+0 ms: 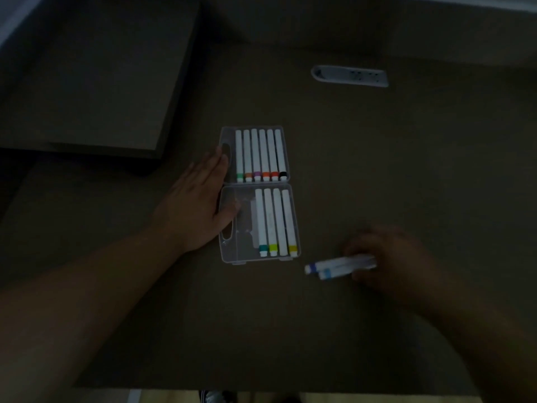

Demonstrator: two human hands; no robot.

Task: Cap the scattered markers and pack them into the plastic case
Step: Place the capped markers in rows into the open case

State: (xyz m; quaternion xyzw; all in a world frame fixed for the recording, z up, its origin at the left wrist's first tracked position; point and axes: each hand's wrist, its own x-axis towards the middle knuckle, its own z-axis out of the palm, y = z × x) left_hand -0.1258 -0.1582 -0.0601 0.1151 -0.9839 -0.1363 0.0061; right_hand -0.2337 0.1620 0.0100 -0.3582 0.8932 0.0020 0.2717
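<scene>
A clear plastic case (229, 251) lies open flat in the middle of the table. Its far half holds several capped white markers (260, 154) in a row, and its near half holds several more capped markers (276, 222) on its right side. My left hand (197, 199) lies flat with fingers spread against the case's left edge, thumb on the near half. To the right of the case, my right hand (389, 257) is closed on two white markers with blue caps (337, 267), which point left just above the table. The scene is dim and the right hand is blurred.
The table (377, 170) is dark brown. A grey power strip (350, 76) lies at the back right. A raised dark block (96, 82) fills the back left corner. The table's near edge runs along the bottom of the view.
</scene>
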